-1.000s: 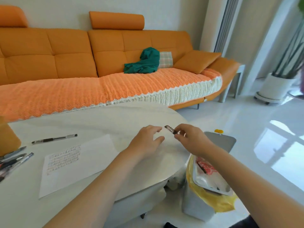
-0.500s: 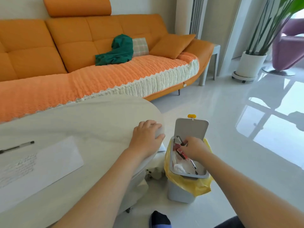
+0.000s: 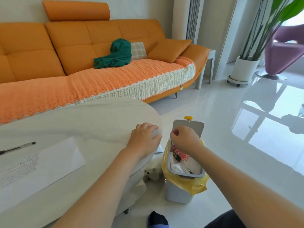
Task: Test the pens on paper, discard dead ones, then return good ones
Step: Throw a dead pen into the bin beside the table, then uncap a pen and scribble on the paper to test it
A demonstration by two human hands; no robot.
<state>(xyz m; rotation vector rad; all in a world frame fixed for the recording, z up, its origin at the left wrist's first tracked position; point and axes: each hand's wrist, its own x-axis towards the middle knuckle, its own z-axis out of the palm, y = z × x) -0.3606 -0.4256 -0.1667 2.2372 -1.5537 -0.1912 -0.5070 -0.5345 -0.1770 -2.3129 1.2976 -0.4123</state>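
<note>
White table [image 3: 79, 122] under flat left hand [image 3: 144, 139]

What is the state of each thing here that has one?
bin lid: open, standing up.
bin: yellow-lined, pens and rubbish inside.
black pen: lying flat, untouched.
paper: flat, scribbled on.
left hand: resting on the table edge.
right hand: over the bin, fingers curled, apparently empty.
</note>
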